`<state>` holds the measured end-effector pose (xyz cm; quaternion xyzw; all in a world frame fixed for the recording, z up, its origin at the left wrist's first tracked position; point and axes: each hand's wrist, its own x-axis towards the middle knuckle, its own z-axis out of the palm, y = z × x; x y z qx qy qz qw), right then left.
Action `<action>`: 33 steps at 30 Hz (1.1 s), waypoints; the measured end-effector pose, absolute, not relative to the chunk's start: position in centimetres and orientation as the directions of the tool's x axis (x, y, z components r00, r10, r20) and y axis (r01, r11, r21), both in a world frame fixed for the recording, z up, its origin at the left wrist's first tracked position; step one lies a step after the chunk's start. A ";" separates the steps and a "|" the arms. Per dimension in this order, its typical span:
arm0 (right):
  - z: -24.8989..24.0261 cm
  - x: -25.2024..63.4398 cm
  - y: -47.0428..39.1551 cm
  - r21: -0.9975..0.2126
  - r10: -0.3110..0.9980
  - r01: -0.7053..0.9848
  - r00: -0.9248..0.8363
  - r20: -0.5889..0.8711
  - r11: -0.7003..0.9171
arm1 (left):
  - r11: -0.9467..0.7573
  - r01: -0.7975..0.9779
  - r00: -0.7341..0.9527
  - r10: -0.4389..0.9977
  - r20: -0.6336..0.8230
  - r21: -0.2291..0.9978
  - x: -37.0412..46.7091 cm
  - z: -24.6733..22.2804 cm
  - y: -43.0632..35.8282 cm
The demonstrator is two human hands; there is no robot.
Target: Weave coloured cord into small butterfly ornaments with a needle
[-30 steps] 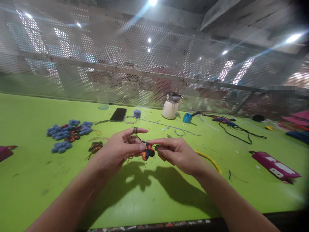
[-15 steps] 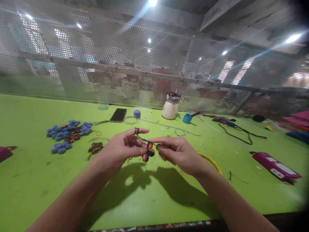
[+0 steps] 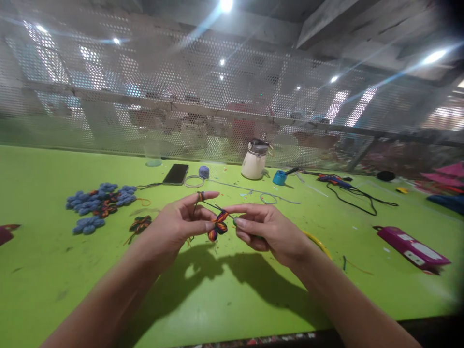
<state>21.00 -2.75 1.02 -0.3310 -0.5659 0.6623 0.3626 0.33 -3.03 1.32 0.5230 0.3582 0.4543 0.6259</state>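
Note:
My left hand point(image 3: 184, 220) pinches a small crocheted piece point(image 3: 217, 226) in orange, purple and dark yarn between thumb and fingers. Dark yarn is wound round its raised index finger and runs to the piece. My right hand point(image 3: 259, 224) is closed on a crochet hook point(image 3: 229, 215) with a green grip, its thin shaft reaching the top of the piece. Both hands are above the green table point(image 3: 203, 304). A multicoloured crocheted flower point(image 3: 140, 224) lies left of my left hand.
Blue crocheted flowers point(image 3: 85, 202) lie at the left. Farther back are a phone point(image 3: 176, 174), a yarn ball point(image 3: 203, 172), a white jug point(image 3: 253, 162) and a blue pot point(image 3: 279, 177). At the right lie a glue gun point(image 3: 335, 181) with its cord and a magenta case point(image 3: 411, 247).
The piece has tilted and moved slightly left with my left hand. The hook's shaft now shows more, reaching across the top of the piece. The whole view has shifted a little.

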 end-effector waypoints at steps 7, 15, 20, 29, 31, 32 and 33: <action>1.0 21.0 -2.7 -0.983 0.841 -0.122 -0.539 -0.049 -0.136 | 0.035 -0.201 0.299 0.954 0.028 0.979 0.6 1.3 -3.3; 1.3 20.5 -3.1 -0.989 0.860 -0.106 -0.508 -0.035 -0.103 | 0.068 -0.208 0.330 0.944 0.004 0.976 0.5 1.1 -3.0; 1.3 20.5 -3.2 -0.992 0.865 -0.100 -0.502 -0.016 -0.076 | 0.075 -0.201 0.319 0.948 -0.007 0.977 0.5 1.0 -3.0; 1.3 20.5 -3.3 -0.993 0.868 -0.098 -0.497 -0.013 -0.071 | 0.083 -0.207 0.313 0.950 -0.014 0.975 0.5 1.1 -3.1; 1.3 20.4 -3.3 -0.993 0.868 -0.099 -0.496 -0.012 -0.070 | 0.083 -0.205 0.313 0.950 -0.015 0.975 0.5 1.1 -3.1; 1.3 20.4 -3.3 -0.993 0.870 -0.098 -0.493 -0.014 -0.071 | 0.083 -0.205 0.311 0.950 -0.015 0.975 0.5 1.1 -3.1; 1.3 20.4 -3.3 -0.993 0.871 -0.096 -0.491 -0.016 -0.072 | 0.082 -0.205 0.310 0.951 -0.015 0.975 0.5 1.1 -3.1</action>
